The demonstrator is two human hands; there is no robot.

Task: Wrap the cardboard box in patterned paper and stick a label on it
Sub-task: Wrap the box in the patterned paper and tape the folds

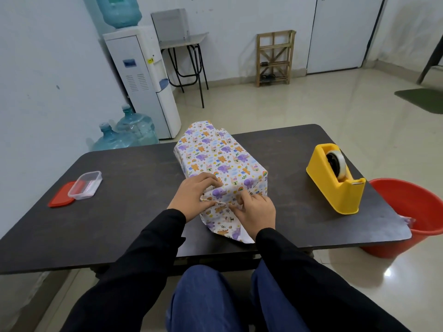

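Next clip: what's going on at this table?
A person is wrapping a box in patterned paper on a table. The left hand and right hand both grip the paper at the box's near end, folding it in. The bottom flap lies flat, not yet folded up. A tape dispenser sits untouched at right. No label shows on the box.

Open tabletop stretches at frame left up to the clear container; at right, the yellow tape dispenser blocks the far lane beside the wrapped box.
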